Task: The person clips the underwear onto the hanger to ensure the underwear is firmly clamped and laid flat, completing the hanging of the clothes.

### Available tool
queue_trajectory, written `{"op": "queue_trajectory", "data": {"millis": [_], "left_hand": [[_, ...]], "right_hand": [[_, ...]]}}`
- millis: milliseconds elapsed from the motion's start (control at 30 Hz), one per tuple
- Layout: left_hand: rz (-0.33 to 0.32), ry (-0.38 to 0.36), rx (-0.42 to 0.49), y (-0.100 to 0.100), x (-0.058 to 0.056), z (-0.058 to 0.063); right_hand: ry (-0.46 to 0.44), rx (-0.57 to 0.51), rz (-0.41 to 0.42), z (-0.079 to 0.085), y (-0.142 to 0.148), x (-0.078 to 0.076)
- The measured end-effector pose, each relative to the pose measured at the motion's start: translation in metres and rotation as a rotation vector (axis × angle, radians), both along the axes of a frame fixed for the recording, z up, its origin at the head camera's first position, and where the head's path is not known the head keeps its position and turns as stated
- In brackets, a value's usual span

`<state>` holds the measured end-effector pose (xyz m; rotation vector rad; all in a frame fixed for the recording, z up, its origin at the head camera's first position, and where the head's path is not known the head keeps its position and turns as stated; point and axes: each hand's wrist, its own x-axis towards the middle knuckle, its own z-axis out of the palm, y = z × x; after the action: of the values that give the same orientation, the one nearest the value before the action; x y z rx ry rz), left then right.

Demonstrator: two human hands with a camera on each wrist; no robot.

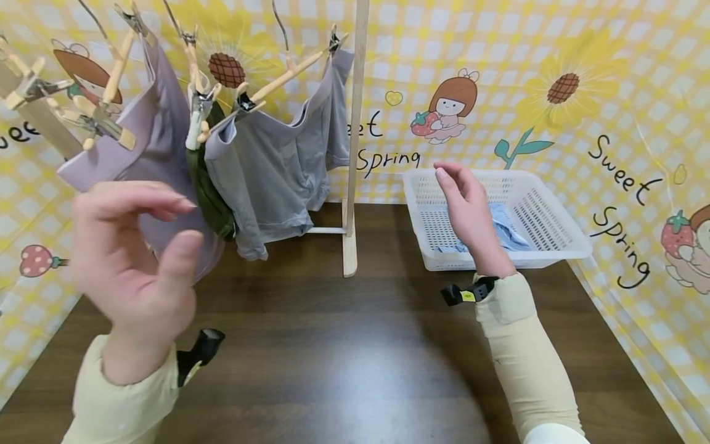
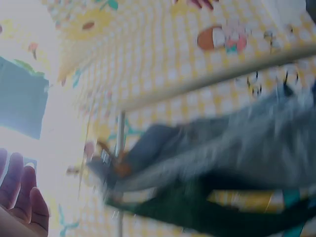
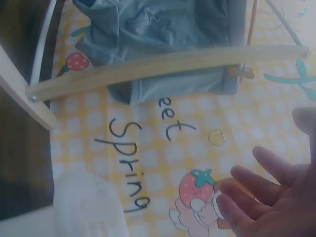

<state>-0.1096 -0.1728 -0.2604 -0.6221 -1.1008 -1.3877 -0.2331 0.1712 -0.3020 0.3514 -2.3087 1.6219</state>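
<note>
My left hand (image 1: 135, 265) is raised at the left with its fingers loosely bent, holding nothing. Just beyond it hangs a lavender garment (image 1: 166, 135). Grey shorts (image 1: 272, 172) hang from a wooden clip hanger (image 1: 291, 71), clipped at both ends of the waistband. Between these two, a dark green garment (image 1: 206, 191) is partly hidden. My right hand (image 1: 468, 209) hovers over a white plastic basket (image 1: 554, 254), fingers extended and nothing in them. A light blue cloth (image 1: 507, 229) lies inside the basket. In the right wrist view, the right fingers (image 3: 254, 182) are spread apart.
A wooden rack's upright post (image 1: 355, 123) stands right of the shorts, its foot (image 1: 349, 259) on the dark wooden table (image 1: 310, 345). Several hangers and clips crowd the upper left. Yellow checked cloth (image 1: 388, 55) covers the walls behind.
</note>
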Motion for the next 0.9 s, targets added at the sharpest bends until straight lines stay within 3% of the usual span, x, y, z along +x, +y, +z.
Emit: {"op": "queue_trajectory", "data": {"millis": [133, 267, 400, 567, 733, 900], "left_hand": [[-0.058, -0.067, -0.181, 0.023, 0.002, -0.002], [-0.090, -0.156, -0.418, 0.043, 0.003, -0.005], [-0.133, -0.245, -0.638, 0.062, -0.006, -0.013], [-0.207, -0.389, -0.817, 0.089, -0.030, -0.035], [-0.196, -0.551, -1.017, 0.121, -0.060, -0.062], [-0.170, -0.636, -1.213, 0.157, -0.089, -0.091]], "right_hand": [[-0.004, 0.008, -0.016, -0.001, 0.010, 0.000], [-0.006, 0.019, -0.039, 0.001, 0.020, -0.002], [-0.014, 0.019, -0.076, 0.004, 0.030, -0.005], [-0.046, 0.015, -0.111, 0.009, 0.044, -0.011], [-0.101, 0.038, -0.174, 0.014, 0.060, -0.023], [-0.195, 0.057, -0.224, 0.020, 0.075, -0.038]]}}
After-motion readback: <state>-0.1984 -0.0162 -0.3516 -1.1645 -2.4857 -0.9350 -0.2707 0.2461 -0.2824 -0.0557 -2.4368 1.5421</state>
